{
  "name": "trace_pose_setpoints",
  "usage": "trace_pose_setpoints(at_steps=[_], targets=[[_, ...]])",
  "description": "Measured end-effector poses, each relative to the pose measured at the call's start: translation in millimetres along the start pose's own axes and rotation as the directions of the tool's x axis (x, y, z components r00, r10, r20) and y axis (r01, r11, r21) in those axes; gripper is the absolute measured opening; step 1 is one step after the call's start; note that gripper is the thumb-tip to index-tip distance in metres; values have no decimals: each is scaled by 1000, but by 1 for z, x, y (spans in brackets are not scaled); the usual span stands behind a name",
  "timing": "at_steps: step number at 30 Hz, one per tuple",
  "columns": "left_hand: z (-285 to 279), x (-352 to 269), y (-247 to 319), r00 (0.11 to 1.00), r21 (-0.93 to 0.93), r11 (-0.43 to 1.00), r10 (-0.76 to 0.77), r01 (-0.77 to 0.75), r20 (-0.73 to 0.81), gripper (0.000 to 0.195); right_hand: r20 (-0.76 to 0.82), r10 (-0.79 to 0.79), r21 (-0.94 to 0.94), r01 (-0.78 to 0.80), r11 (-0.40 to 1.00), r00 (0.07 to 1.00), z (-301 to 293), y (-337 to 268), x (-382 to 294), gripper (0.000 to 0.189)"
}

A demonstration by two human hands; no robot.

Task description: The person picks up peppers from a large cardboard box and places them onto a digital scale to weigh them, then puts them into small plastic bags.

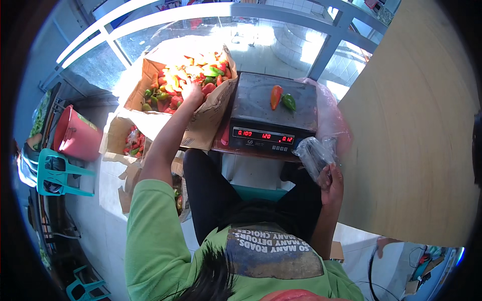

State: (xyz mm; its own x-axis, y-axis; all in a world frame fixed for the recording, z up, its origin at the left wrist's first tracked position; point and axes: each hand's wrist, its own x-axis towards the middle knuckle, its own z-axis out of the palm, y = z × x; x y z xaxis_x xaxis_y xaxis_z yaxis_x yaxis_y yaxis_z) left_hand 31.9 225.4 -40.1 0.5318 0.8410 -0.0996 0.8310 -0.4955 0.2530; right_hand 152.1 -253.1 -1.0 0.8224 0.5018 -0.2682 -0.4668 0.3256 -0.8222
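My left hand (192, 92) reaches into a large cardboard box (207, 129) heaped with red, orange and green peppers (165, 92). Bright sunlight washes out my fingertips, so what they grip is hard to make out. In my right hand (330, 180), beside the right front corner of a digital weighing scale (263, 135), is a clear plastic bag (316, 154). It looks crumpled, with nothing visible inside. On the scale's metal plate (254, 94) lie an orange-red pepper (276, 97) and a green pepper (289, 102). The scale's display glows with red digits.
A smaller box (113, 141) with peppers stands at left, near a red bucket (75, 135) and a teal plastic stool (52, 171). Pink plastic (331, 109) hangs beside the scale. A wooden tabletop (406, 150) borders my right side. A metal-framed glass barrier (226, 11) runs ahead.
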Motion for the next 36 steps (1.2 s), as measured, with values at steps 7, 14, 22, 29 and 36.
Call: trace_pose_setpoints(at_steps=[7,14,22,29,36], targets=[[-30,-3,-59,992,-710,703,-42,-52,-115,21,11,-5,-42,5,999,1000,-3,-13,-6,19],[-77,-36,-3,928,-692,663,8,-284,-373,21,-13,3,-20,-3,1000,1000,-5,-1,3,18],[-1,-51,119,947,-928,365,317,-74,49,22,140,-1,41,-4,999,990,-7,-6,2,16],[34,-61,155,978,-264,945,164,-193,-128,28,5,-20,35,20,999,1000,-16,-4,0,17],[45,-50,151,988,-168,984,40,-66,-151,30,20,1,23,-2,1000,1000,-12,-5,2,19]])
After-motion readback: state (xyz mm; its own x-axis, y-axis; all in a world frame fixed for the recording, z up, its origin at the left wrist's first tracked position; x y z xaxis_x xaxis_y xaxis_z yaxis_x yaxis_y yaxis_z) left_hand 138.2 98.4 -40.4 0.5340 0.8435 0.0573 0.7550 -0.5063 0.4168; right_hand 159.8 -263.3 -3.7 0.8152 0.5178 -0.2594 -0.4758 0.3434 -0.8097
